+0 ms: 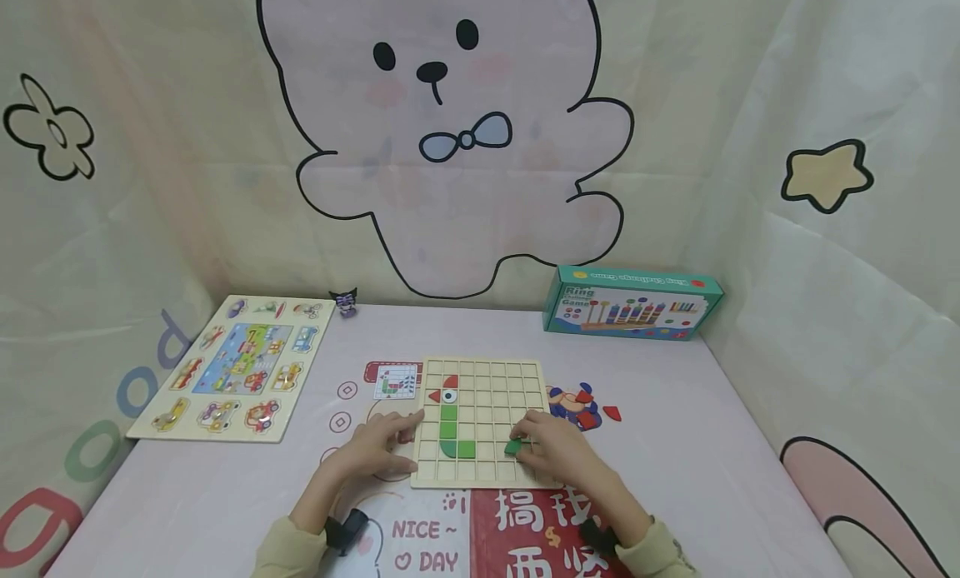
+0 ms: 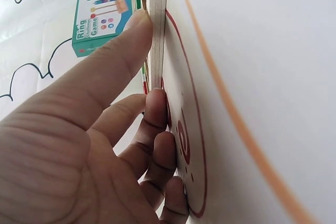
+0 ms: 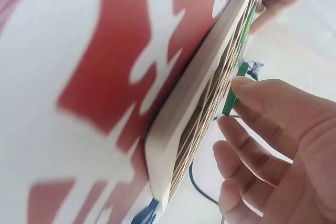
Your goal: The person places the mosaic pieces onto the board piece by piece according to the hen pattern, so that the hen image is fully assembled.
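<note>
A wooden grid board [image 1: 480, 474] lies in front of me, with red, green and eye-marked tiles set in its left part. My left hand [image 1: 375, 445] rests at the board's left edge. In the left wrist view, thumb and fingertips of that hand [image 2: 100, 114] touch the board's side [image 2: 157, 35], thumb stretched out. Over the right part of the grid, my right hand [image 1: 558, 449] pinches a dark green tile [image 1: 513, 446] between thumb and fingers. The right wrist view shows this tile [image 3: 235, 90] tilted on edge just above the board, under the thumb.
A small pattern card [image 1: 396, 381] lies by the board's upper left corner. Loose red pieces [image 1: 612, 413] lie to its right. A picture puzzle [image 1: 232, 370] is at the left, a small dark figurine [image 1: 345, 302] behind, and a Ring Game box [image 1: 633, 305] at the back right.
</note>
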The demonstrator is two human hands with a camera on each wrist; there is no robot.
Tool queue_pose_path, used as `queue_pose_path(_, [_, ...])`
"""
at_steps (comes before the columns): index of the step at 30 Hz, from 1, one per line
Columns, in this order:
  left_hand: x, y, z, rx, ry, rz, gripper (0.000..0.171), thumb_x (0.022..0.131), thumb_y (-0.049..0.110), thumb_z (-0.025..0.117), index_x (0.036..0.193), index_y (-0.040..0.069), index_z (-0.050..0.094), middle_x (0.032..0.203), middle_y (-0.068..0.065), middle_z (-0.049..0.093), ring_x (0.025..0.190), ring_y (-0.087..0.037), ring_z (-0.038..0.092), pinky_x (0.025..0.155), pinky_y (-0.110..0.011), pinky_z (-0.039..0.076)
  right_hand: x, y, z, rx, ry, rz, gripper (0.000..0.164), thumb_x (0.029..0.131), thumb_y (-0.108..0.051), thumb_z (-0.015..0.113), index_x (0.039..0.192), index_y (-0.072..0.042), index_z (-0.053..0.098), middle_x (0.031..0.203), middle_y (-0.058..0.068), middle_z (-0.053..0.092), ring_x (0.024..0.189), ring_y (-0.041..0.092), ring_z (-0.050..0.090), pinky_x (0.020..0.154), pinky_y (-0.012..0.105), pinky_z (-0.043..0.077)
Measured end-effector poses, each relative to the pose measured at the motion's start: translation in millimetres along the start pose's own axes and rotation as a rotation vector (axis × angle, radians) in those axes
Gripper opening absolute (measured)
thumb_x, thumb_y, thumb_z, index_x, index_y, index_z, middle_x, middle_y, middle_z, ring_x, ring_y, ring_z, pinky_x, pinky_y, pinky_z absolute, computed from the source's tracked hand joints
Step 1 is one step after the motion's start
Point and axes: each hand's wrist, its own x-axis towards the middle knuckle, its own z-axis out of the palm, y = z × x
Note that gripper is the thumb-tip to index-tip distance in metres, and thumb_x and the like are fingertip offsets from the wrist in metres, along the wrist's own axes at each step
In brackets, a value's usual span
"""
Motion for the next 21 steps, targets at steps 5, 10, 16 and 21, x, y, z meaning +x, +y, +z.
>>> queue_pose_path(5, [-0.4,1.4,-0.6,-0.003,0.000,-0.013,0.078,0.068,0.028,0.080,0.137,0.017,0.047,0.088,0.002,0.047,0.082,-0.016,0.034,0.070,-0.035,0.024,5,-8,3,-0.022,-0.020,-0.036,0.020,0.077,-0.024,0.072,0.096,-0.020,0.069,0.091,-0.008,0.061,0.076,0.005,0.051,0.070,0.027,0.047])
queue_pose_path(10, [-0.7,2.8,-1.3,-0.008,0.000,-0.011,0.078,0.068,0.028,0.080,0.137,0.016,0.047,0.088,0.002,0.047,0.082,-0.016,0.034,0.069,-0.035,0.025,8,-13,7,-0.026,-0.055,-0.045,0.022,0.077,-0.026,0.072,0.099,-0.021,0.069,0.094,-0.008,0.061,0.079,0.005,0.051,0.073,0.028,0.047])
queue_pose_path(16, [-0.7,2.4,-1.2,0.002,-0.002,0.002,0.078,0.068,0.027,0.080,0.137,0.016,0.047,0.087,0.002,0.047,0.080,-0.016,0.033,0.068,-0.033,0.024,12,-14,12,-0.037,-0.051,-0.114,0.018,0.078,-0.019,0.070,0.096,-0.019,0.071,0.091,-0.008,0.061,0.075,0.005,0.051,0.070,0.025,0.046])
queue_pose_path(21, [-0.9,2.7,-1.6,0.007,-0.002,0.011,0.077,0.068,0.028,0.080,0.137,0.015,0.047,0.087,0.002,0.047,0.080,-0.016,0.033,0.069,-0.034,0.023,14,-15,12,-0.039,-0.046,-0.152,0.018,0.079,-0.015,0.069,0.097,-0.019,0.072,0.091,-0.008,0.061,0.078,0.005,0.054,0.072,0.025,0.047])
